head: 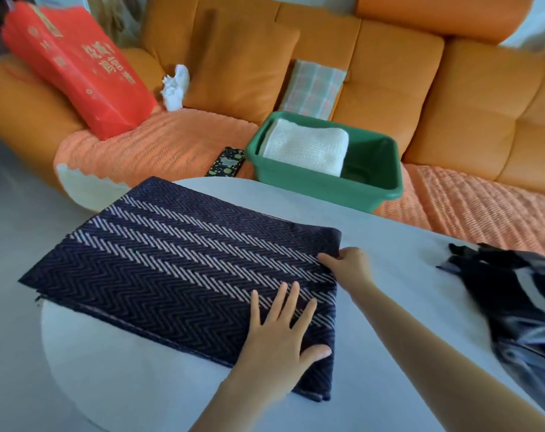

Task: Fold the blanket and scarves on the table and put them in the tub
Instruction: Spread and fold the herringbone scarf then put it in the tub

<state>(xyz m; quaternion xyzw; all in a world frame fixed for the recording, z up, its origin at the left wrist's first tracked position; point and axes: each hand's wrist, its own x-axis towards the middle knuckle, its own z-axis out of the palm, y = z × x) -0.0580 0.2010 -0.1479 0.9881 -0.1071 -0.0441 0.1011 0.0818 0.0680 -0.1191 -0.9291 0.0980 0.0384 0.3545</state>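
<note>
A navy scarf with a pale herringbone pattern (171, 260) lies folded flat on the white table (389, 238). My left hand (280, 335) presses flat on its near right end, fingers spread. My right hand (349, 266) pinches the scarf's right edge at the far corner. A black, white and grey scarf (514, 300) lies crumpled at the table's right side. On the sofa beyond the table stands the green tub (374, 182) with a folded cream blanket (308, 145) inside it.
An orange sofa (436, 98) runs along the back, with a red bag (74, 67), a crumpled white cloth (174, 87), a folded plaid cloth (311, 88) and a dark patterned phone (226, 162) on it. Grey floor lies to the left.
</note>
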